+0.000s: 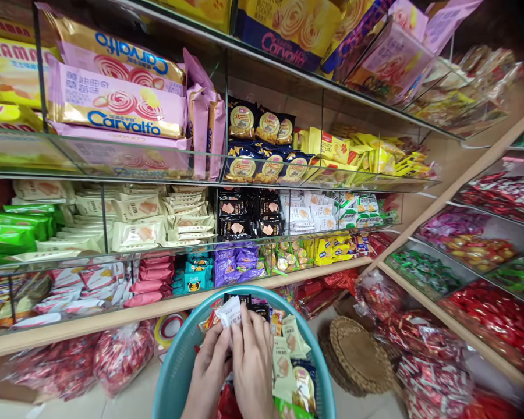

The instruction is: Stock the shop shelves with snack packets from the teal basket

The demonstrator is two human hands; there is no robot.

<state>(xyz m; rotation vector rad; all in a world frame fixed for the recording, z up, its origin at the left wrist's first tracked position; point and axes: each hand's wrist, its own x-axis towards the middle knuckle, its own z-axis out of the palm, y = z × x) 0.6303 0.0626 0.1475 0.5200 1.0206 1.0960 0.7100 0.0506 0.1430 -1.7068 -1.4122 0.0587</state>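
Note:
Over a teal plastic basket (163, 372), my left hand (212, 355) and my right hand (254, 355) are close together, side by side. A small white snack packet (230, 311) sticks up between their fingertips, pinched by both. Part of the packet is hidden behind the fingers. Beneath and around my hands the basket holds several loose packets: black ones (262, 309), cream wafer packets (283, 366), a dark blue cookie packet (304, 384) and a green one (290, 409). Some red and orange wrappers show at the sides, partly covered by my hands.
Glass-fronted shelves (192, 247) of packaged snacks stand ahead, with large cookie packs (117, 105) higher up. Angled candy shelves (484, 279) are on the right. On the floor are woven baskets (360, 352) and bags of red-wrapped sweets (124, 352), plus a tape roll (169, 330).

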